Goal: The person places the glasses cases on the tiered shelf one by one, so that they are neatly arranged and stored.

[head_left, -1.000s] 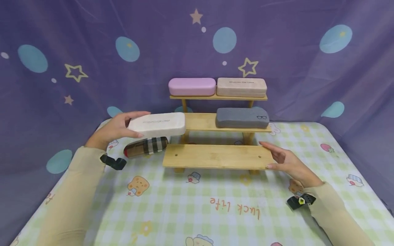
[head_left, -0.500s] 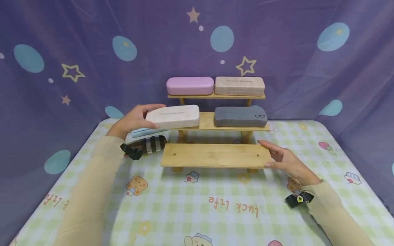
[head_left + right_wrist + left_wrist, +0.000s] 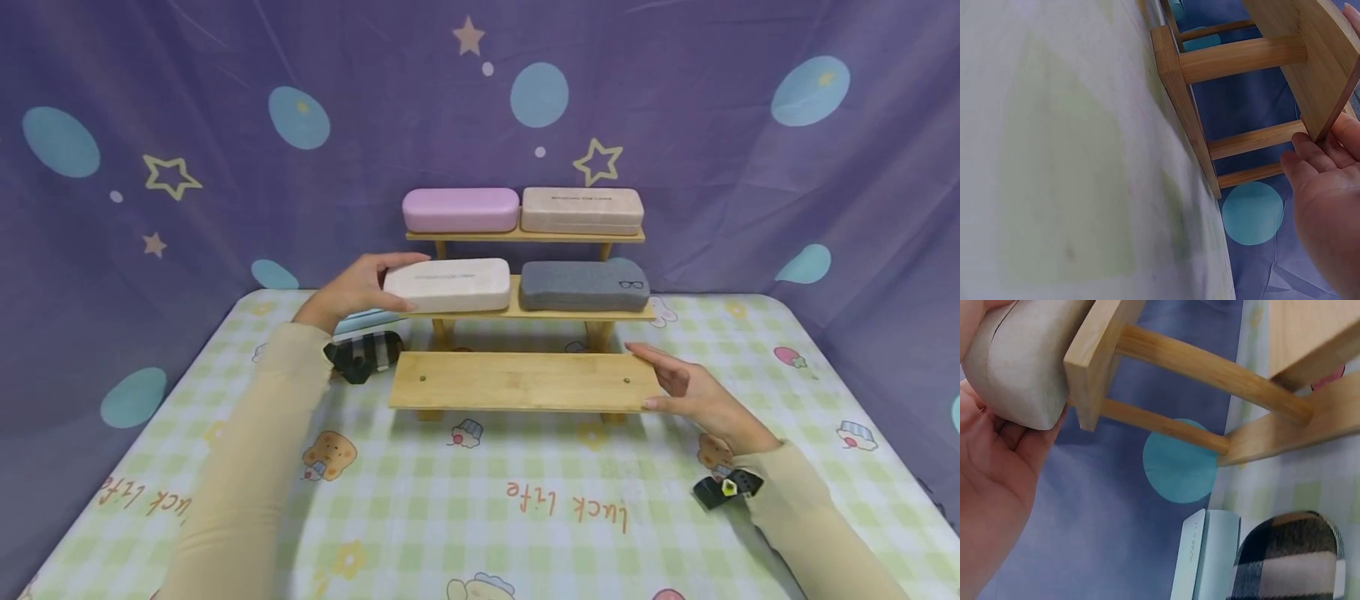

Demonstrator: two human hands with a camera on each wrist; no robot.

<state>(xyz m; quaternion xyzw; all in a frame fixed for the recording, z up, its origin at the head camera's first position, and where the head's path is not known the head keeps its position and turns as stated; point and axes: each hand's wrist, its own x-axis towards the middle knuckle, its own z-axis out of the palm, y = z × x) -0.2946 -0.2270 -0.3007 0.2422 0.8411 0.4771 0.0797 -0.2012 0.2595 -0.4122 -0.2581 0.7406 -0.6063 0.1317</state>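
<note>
My left hand (image 3: 358, 287) holds a white glasses case (image 3: 447, 287) by its left end, thumb in front and fingers behind. This case lies at the left part of the middle shelf of a three-tier wooden stand (image 3: 525, 382); in the left wrist view its end (image 3: 1029, 375) sits against the board. My right hand (image 3: 697, 398) grips the right end of the lowest shelf, and the right wrist view shows fingers (image 3: 1313, 153) curled at the board's edge. To the right of the white case lies a grey glasses case (image 3: 581, 287) with a small glasses print.
On the top shelf sit a pink glasses case (image 3: 461, 210) and a beige one (image 3: 582, 212). A plaid case (image 3: 386, 346) and a light blue case (image 3: 1216, 550) lie on the checked tablecloth (image 3: 420, 517) left of the stand, partly hidden by the left arm.
My left hand has carried the white glasses case rightward from beside the stand onto the middle shelf, next to the grey case. The right hand has kept its grip on the lowest shelf.
</note>
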